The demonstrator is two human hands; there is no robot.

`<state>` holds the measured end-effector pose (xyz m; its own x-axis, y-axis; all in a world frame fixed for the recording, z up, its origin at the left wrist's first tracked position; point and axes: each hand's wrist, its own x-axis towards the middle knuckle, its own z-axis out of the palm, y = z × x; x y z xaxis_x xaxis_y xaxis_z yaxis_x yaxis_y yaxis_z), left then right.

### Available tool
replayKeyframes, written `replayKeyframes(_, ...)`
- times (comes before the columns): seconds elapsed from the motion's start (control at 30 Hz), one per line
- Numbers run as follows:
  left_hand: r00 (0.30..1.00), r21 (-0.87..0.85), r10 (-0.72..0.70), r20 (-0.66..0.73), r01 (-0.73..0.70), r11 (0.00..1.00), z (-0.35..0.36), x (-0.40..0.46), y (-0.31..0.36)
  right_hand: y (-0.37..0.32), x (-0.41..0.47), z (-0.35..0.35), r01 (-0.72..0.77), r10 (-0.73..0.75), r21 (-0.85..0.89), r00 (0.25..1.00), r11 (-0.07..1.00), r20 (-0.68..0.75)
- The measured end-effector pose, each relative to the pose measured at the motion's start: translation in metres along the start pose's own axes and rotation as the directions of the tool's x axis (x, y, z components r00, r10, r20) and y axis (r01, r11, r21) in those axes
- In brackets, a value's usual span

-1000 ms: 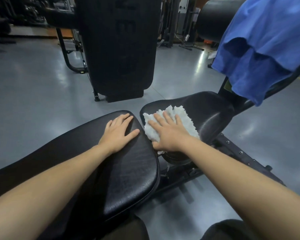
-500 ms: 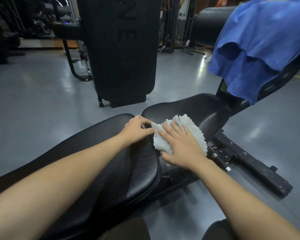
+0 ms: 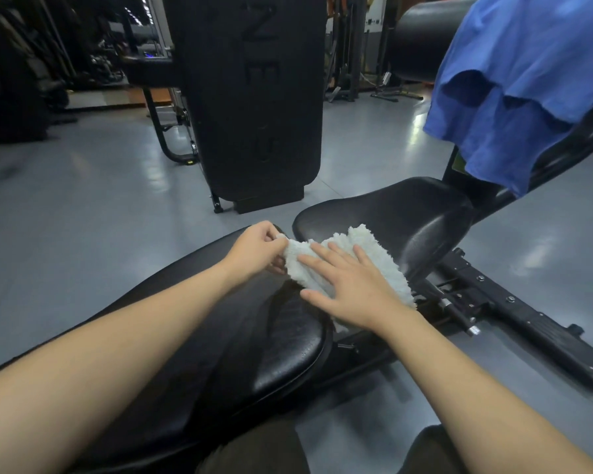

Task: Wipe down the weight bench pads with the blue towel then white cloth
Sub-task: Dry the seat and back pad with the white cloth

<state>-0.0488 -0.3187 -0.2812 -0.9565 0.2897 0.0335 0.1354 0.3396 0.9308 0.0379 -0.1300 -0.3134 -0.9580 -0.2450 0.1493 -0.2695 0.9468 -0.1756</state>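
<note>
Grey glossy floor [image 3: 83,217] lies open left of the long black padded bench surface [image 3: 220,336]. A fluffy white cloth [image 3: 367,248] bridges its far edge and the seat pad [image 3: 408,213]. The right hand [image 3: 353,289] rests on it, fingers spread; the left hand [image 3: 257,249] pinches its left corner. A blue towel [image 3: 528,83] drapes the raised backrest.

The room around me is dim, lit from overhead. The grey floor [image 3: 83,213] throws back soft pale patches, brightest far right. Faint sheen streaks the black bench pad [image 3: 288,340] under my arms. The far left background sinks into near black and smears with motion blur. Wide-angle distortion bends the edges, stretching my forearms large at the bottom corners.
</note>
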Motion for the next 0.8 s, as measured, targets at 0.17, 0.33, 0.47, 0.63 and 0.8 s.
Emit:
replayKeyframes(0.17,0.996,-0.005,-0.080,-0.048,0.080,0.997,-0.047,-0.021,-0.024,-0.034,0.015,0.013,0.077,-0.075,-0.015,0.995,0.997,0.071)
replayKeyframes(0.33,0.967,-0.004,-0.193,-0.168,0.195,0.981,-0.094,-0.044,-0.056,-0.062,0.025,0.019,0.098,-0.096,-0.008,0.988,0.995,0.120)
replayKeyframes(0.47,0.931,-0.044,-0.239,-0.275,0.236,0.971,-0.130,-0.058,-0.075,-0.085,0.035,0.021,0.115,-0.120,0.042,0.981,0.993,0.156)
replayKeyframes(0.63,0.895,-0.041,-0.261,-0.361,0.264,0.964,-0.167,-0.066,-0.088,-0.099,0.053,0.035,0.117,-0.115,0.007,0.966,0.993,0.233)
replayKeyframes(0.8,0.869,0.270,-0.269,-0.415,0.399,0.876,-0.181,-0.062,-0.118,-0.102,0.065,0.045,0.108,-0.082,-0.127,0.978,0.986,0.193)
